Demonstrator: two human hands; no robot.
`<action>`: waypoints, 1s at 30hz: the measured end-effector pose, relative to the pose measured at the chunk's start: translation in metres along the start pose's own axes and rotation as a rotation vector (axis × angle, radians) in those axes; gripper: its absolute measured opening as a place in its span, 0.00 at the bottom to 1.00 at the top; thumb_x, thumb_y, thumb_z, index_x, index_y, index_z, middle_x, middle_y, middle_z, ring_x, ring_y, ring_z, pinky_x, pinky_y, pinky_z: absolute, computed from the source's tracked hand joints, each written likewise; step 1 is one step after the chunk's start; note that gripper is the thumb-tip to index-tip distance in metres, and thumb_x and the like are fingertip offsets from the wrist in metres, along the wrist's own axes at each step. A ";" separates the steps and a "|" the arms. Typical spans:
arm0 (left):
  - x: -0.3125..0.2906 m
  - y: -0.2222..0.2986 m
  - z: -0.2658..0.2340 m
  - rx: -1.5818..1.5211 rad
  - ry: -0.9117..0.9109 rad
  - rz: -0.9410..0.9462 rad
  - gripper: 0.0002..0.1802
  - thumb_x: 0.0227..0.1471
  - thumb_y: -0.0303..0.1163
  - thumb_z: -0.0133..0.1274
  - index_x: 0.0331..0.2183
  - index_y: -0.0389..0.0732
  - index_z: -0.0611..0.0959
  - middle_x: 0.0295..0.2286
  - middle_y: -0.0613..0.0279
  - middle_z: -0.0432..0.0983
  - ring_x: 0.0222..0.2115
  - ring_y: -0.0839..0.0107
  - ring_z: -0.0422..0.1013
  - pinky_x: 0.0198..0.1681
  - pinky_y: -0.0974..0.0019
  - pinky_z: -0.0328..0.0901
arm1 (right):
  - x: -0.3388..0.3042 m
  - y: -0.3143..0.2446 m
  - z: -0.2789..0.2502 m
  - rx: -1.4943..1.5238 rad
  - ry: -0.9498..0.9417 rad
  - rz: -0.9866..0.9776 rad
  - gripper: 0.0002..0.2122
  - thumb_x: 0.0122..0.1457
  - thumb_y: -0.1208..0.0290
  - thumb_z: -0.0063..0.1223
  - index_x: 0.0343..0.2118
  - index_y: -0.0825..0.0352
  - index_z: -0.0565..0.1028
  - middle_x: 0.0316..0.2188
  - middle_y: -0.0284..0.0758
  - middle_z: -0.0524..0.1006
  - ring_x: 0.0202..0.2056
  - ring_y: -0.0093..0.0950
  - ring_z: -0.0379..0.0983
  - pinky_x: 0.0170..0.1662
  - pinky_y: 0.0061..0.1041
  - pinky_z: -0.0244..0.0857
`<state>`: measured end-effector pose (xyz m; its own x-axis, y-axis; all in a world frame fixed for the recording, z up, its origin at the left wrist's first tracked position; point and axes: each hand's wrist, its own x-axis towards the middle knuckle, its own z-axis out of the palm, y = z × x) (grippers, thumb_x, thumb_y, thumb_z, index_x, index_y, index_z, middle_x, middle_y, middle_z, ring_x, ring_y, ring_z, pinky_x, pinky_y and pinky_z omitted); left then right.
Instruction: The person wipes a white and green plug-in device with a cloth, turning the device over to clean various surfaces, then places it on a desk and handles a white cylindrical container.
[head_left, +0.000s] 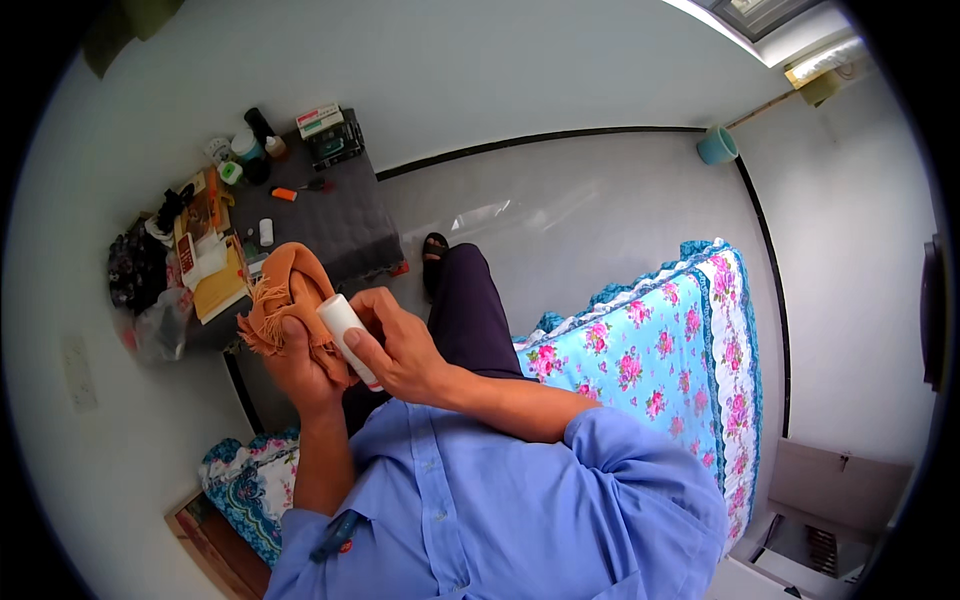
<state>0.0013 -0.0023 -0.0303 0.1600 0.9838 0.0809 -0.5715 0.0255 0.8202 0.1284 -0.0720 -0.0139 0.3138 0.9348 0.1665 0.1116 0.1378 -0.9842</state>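
My left hand (305, 372) is closed around an orange fringed cloth (304, 268), which is bunched up and loops above my fingers. In my right hand (402, 348) is a slim white bottle (339, 314), tilted and pressed close against the cloth's right side. A little red shows at the bottle's lower end; its markings are too small to make out. Both hands are raised in front of my chest, over my lap. The folds hide part of my left fingers.
A dark-topped table (350, 215) stands at the far left, bearing a small white container (266, 232), an orange-handled item (284, 194), several bottles and boxes (322, 125). A bed with a flowered blue cover (640, 350) lies to my right. A teal bucket (717, 146) stands by the far wall.
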 end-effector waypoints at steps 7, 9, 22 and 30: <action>-0.035 -0.006 0.014 0.327 -0.232 0.033 0.36 0.61 0.40 0.61 0.61 0.34 0.63 0.52 0.56 0.71 0.51 0.68 0.71 0.57 0.64 0.67 | 0.041 -0.014 -0.017 0.107 0.271 -0.201 0.12 0.69 0.68 0.50 0.48 0.70 0.70 0.33 0.38 0.78 0.33 0.26 0.77 0.39 0.26 0.71; -0.045 -0.016 0.015 0.252 -0.239 -0.090 0.36 0.61 0.39 0.61 0.61 0.34 0.63 0.53 0.56 0.71 0.52 0.68 0.71 0.58 0.64 0.66 | 0.044 -0.016 -0.021 0.094 0.277 -0.204 0.12 0.70 0.67 0.50 0.48 0.70 0.70 0.33 0.39 0.78 0.33 0.27 0.77 0.39 0.26 0.71; -0.023 -0.006 0.014 0.266 -0.083 0.125 0.35 0.56 0.43 0.67 0.54 0.32 0.71 0.45 0.59 0.76 0.42 0.74 0.75 0.47 0.68 0.71 | 0.029 -0.019 -0.016 -0.105 0.181 -0.246 0.16 0.64 0.63 0.58 0.48 0.69 0.75 0.35 0.40 0.71 0.34 0.34 0.71 0.39 0.29 0.67; -0.038 -0.019 0.002 0.300 -0.028 0.054 0.36 0.62 0.43 0.60 0.60 0.33 0.64 0.53 0.54 0.71 0.51 0.68 0.71 0.57 0.64 0.67 | 0.026 -0.022 -0.014 -0.043 0.174 -0.143 0.18 0.67 0.66 0.53 0.56 0.68 0.69 0.30 0.37 0.74 0.29 0.28 0.72 0.35 0.27 0.68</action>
<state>0.0082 -0.0410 -0.0479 0.1604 0.9769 0.1411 -0.3169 -0.0844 0.9447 0.1477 -0.0553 0.0125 0.4498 0.8355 0.3155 0.2051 0.2472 -0.9470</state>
